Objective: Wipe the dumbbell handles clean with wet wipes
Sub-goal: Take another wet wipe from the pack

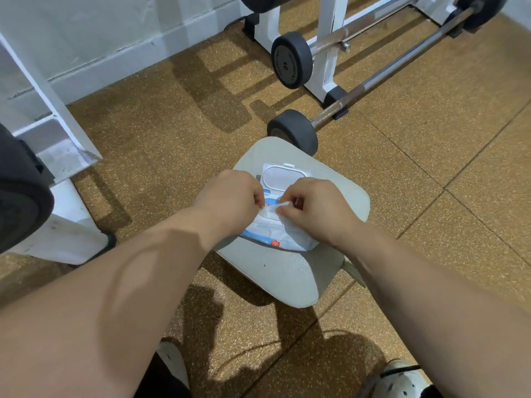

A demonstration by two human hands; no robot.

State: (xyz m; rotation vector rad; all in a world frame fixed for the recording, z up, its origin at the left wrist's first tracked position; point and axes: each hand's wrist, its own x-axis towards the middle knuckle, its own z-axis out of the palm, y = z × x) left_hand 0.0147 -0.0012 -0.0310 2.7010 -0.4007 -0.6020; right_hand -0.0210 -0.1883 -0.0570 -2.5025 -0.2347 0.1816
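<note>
Forearms: two bare forearms reach in from the bottom edge, meeting over a grey seat pad [287, 277].
Shoes: white shoes [402, 380] stand on the brown speckled floor [172, 124] below the arms.
Left hand: the left hand [230, 202] has its fingers curled tight, tips pinching one end of a wet wipe [277, 206].
Right hand: the right hand [319, 208], fingers likewise curled, pinches the other end of the same twisted strip.
Wipes pack: a blue-and-white wipes pack [290, 239] lies on the pad, its white lid [283, 175] flipped open on the far side; the wipe sits just above the opening.
Dumbbell: a long-handled dumbbell [293, 130] lies on the floor beyond the pad, its near dark weight overlapping the pad's far edge, its handle running away to the upper right.
Second bar: another weighted bar [291, 63] rests farther back beside a white rack frame [327, 53].
Left edge: a large black weight [20, 196] sits against white framing.
</note>
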